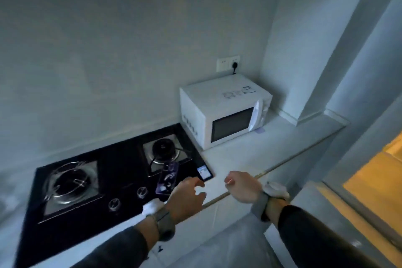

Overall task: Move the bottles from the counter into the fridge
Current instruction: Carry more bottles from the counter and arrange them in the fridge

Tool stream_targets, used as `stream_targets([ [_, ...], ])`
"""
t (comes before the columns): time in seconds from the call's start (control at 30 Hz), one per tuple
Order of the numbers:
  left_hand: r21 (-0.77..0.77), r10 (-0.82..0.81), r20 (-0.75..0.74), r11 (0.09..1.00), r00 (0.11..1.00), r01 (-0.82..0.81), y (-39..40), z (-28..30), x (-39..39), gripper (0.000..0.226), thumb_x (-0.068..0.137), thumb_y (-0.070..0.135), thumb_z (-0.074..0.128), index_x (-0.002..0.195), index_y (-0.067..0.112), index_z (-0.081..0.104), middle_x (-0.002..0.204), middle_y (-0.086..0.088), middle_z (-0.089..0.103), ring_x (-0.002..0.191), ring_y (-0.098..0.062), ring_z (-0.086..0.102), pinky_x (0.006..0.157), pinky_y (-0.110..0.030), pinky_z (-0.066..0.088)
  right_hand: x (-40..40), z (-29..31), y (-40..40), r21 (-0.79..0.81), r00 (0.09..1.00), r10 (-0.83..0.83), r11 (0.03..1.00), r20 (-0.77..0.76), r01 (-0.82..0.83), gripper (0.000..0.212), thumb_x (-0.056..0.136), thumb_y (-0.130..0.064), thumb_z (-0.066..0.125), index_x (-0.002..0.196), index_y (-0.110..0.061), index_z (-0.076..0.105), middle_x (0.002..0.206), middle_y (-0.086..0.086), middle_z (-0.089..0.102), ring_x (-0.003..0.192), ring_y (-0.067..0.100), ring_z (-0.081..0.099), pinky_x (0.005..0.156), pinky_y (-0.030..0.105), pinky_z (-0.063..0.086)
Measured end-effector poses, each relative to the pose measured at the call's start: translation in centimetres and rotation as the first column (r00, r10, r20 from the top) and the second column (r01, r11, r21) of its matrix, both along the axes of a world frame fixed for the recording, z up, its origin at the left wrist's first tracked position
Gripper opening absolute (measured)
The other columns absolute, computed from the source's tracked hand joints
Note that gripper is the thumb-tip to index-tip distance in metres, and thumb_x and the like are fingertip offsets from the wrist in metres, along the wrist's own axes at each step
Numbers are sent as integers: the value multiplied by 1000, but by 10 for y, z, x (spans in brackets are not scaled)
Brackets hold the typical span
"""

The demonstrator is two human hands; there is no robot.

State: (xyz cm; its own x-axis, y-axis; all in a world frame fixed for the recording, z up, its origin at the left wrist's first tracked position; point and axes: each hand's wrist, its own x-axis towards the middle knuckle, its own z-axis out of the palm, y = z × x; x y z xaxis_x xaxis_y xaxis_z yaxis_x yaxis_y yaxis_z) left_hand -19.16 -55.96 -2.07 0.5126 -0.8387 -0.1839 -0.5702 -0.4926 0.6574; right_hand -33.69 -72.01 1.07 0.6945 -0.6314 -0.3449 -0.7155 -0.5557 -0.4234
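A clear bottle with a purple label (167,178) lies on its side on the black gas hob (121,176), beside the right burner. My left hand (187,196) hovers just right of the bottle with fingers spread and relaxed, holding nothing. My right hand (243,187) hangs over the white counter (250,159) near its front edge, its fingers loosely curled and empty. Both wrists wear straps with white devices. No fridge shows in this view.
A white microwave (224,113) stands at the back right of the counter, plugged into a wall socket (228,64). A small lit phone (204,173) lies at the hob's right edge. The hob has two burners and three knobs. A warm-lit opening (374,176) is at the right.
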Motion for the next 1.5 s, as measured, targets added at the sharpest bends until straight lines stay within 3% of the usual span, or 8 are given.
stream_targets([
  [0.27,103,370,55,922,927,-374,254,2,82,34,89,39,63,122,33,65,119,14,61,103,-8,61,85,-24,47,152,-12,202,101,920,380,916,94,-388,24,98,-33,60,118,-23,69,109,-9,75,108,15,66,88,26,50],
  [0.43,105,484,110,863,868,-494,355,-1,93,30,90,36,64,119,32,66,112,16,58,93,-4,58,79,-21,43,194,-12,294,127,874,469,866,127,-484,26,97,-35,62,120,-25,66,108,-12,73,106,13,66,89,28,51],
  [0.7,32,753,143,646,643,-763,482,19,103,25,89,33,67,114,33,68,110,13,64,88,-6,62,77,-22,45,263,2,414,92,690,710,684,142,-723,29,96,-35,62,123,-25,64,106,-12,70,99,12,63,87,27,51],
  [0.9,-19,884,117,457,452,-889,562,33,102,24,87,35,67,111,33,68,112,10,67,86,-3,67,83,-29,54,305,6,479,38,582,791,586,187,-809,26,91,-31,61,117,-27,65,105,-10,69,104,16,65,94,30,50],
  [1.07,-68,947,128,305,295,-950,626,46,115,26,85,29,69,111,27,70,103,3,72,69,1,64,77,-27,50,323,10,532,7,484,859,490,166,-872,36,92,-31,61,127,-21,61,123,-3,64,118,19,60,100,30,46],
  [1.23,-121,963,136,248,231,-961,688,53,157,27,85,33,68,111,27,69,117,5,64,93,-15,69,91,-35,54,362,21,569,-41,458,876,468,153,-883,44,93,-37,62,135,-25,55,134,-2,56,125,21,56,101,31,44],
  [1.33,-118,964,129,246,231,-962,724,53,187,30,86,34,68,114,25,68,122,1,60,92,-18,69,90,-38,55,391,30,595,-46,480,862,493,161,-869,48,93,-38,61,139,-27,51,139,0,52,126,24,56,102,34,46],
  [1.5,-94,944,267,225,193,-970,782,54,232,45,88,35,69,130,22,60,139,-2,48,105,-23,65,93,-34,50,439,32,630,-106,513,845,530,148,-842,65,95,-40,60,154,-30,35,156,2,36,132,32,54,103,38,47],
])
